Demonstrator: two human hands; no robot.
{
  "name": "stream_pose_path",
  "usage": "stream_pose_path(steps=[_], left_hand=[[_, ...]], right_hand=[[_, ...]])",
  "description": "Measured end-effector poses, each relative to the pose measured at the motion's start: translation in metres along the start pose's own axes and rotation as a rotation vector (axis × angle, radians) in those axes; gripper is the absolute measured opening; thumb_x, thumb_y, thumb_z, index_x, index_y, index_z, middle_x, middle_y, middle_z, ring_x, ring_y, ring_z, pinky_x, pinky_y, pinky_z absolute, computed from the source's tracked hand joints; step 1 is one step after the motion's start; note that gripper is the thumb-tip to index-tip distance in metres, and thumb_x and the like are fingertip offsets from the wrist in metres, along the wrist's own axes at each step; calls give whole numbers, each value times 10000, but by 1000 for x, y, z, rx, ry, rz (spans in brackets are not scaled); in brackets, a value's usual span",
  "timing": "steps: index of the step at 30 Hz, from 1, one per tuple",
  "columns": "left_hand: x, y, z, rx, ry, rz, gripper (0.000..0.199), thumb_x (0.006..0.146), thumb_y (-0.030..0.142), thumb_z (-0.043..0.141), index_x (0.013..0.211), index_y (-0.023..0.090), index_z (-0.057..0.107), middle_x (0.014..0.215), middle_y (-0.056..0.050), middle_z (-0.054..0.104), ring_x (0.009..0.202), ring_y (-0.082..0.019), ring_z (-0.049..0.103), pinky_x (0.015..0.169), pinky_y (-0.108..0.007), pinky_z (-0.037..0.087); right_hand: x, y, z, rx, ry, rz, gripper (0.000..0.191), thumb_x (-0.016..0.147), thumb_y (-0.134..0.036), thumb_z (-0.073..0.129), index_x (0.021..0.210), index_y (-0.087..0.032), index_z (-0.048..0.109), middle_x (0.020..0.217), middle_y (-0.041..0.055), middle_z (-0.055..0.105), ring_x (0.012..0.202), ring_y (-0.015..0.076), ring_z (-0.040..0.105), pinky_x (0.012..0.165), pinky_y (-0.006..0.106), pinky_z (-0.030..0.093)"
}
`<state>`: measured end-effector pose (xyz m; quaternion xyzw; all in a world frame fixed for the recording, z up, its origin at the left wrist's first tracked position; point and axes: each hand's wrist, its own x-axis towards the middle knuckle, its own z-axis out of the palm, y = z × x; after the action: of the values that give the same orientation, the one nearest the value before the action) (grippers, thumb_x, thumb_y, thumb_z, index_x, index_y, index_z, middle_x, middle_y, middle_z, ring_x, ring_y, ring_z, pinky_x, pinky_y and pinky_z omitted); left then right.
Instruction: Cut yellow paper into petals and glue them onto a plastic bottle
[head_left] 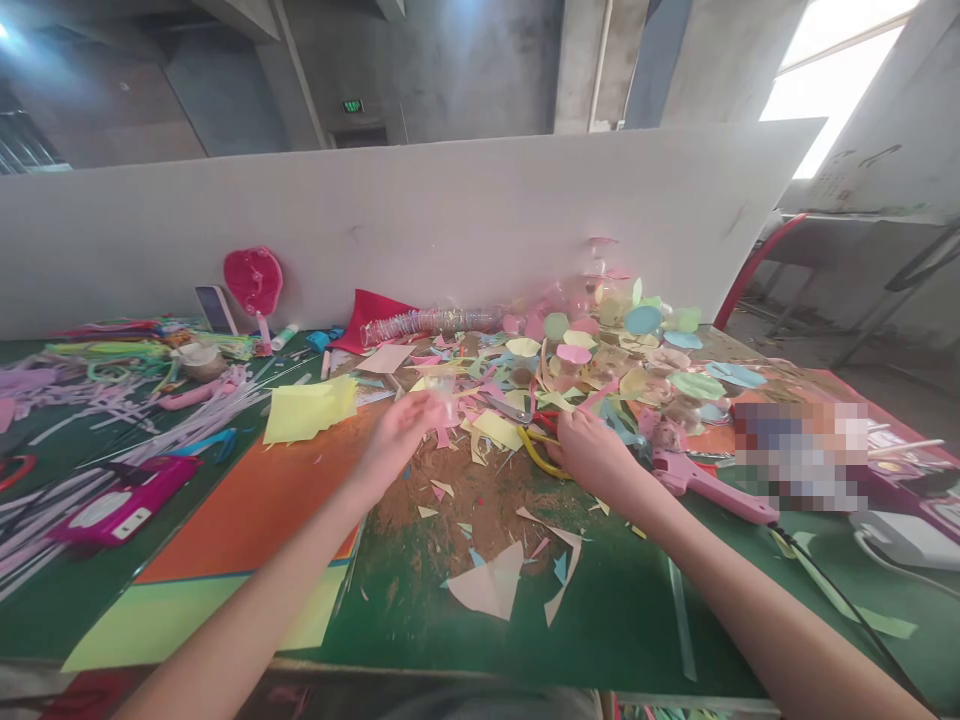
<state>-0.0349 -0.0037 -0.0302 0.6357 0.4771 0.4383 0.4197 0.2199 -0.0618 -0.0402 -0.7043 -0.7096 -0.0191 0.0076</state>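
My left hand [409, 425] is closed on a small clear plastic piece [448, 402], held above the paper scraps; its exact shape is blurred. My right hand [592, 445] has its fingers curled at the handles of scissors [546, 456], which show yellow and red with metal blades pointing left. Part of the handles is hidden behind the fingers. Yellow paper scraps [499, 430] lie between my hands. Just right of my right hand rests a pink hot glue gun [712, 490]. Coloured paper circles [574, 354] are spread behind it.
Orange sheets [255, 500] and yellow sticky notes [311, 408] lie at left, beside a magenta box-like device [124, 500] and pipe cleaners [97, 360]. A clear plastic coil-like tube [427, 322] lies before the white partition [450, 220]. A white adapter [907, 540] sits at right.
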Motion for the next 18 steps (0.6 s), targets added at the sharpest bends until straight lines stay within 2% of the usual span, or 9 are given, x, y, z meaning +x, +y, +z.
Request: stream_pose_path(steps=[4,6,8,11,13,15,18], left_hand=[[-1,-1,-1,-153,-59,-22,427,800,531,661,1056,190,683,1163,-94,709,1131,-263,637,1038,-410,458],[-1,-2,-1,-215,-82,-25,393,807,510,659,1025,185,689,1115,-87,720,1071,-249,659,992,-403,495],[-1,-5,-3,-225,-82,-30,404,816,496,653,1075,186,670,1096,-84,723,1060,-245,665,991,-411,494],[1,-9,-4,-134,-40,-27,489,827,497,639,1215,203,595,1175,-96,701,1139,-254,641,1055,-434,437],[2,-12,-4,-47,-18,38,514,828,496,636,1248,210,560,1247,-101,670,1214,-258,600,1069,-420,419],[4,-15,-4,39,1,127,480,827,490,635,1208,205,567,1278,-101,651,1242,-258,578,1048,-397,434],[5,-20,-3,135,39,195,441,813,492,651,1130,191,589,1226,-101,670,1196,-269,604,1005,-390,460]], right_hand=[[-2,-2,-4,39,13,26,258,965,-256,468,1042,-63,620,1053,227,665,1029,309,638,790,326,452],[-1,-1,-7,114,4,46,274,964,-349,477,956,-116,621,983,183,673,949,287,650,724,309,447],[2,2,-11,232,-29,88,304,947,-430,484,840,-167,593,869,129,664,806,255,643,623,296,416],[6,6,-16,385,-53,163,337,894,-495,534,715,-210,510,704,62,598,629,211,562,527,290,331],[6,8,-19,517,-49,163,399,855,-556,572,671,-218,468,627,22,537,568,179,496,516,285,299],[5,8,-22,729,-54,107,458,812,-623,603,663,-216,455,595,-11,491,550,150,456,518,275,287],[2,5,-24,1082,-91,-20,476,771,-657,631,729,-205,489,631,-23,523,551,124,463,515,255,307]])
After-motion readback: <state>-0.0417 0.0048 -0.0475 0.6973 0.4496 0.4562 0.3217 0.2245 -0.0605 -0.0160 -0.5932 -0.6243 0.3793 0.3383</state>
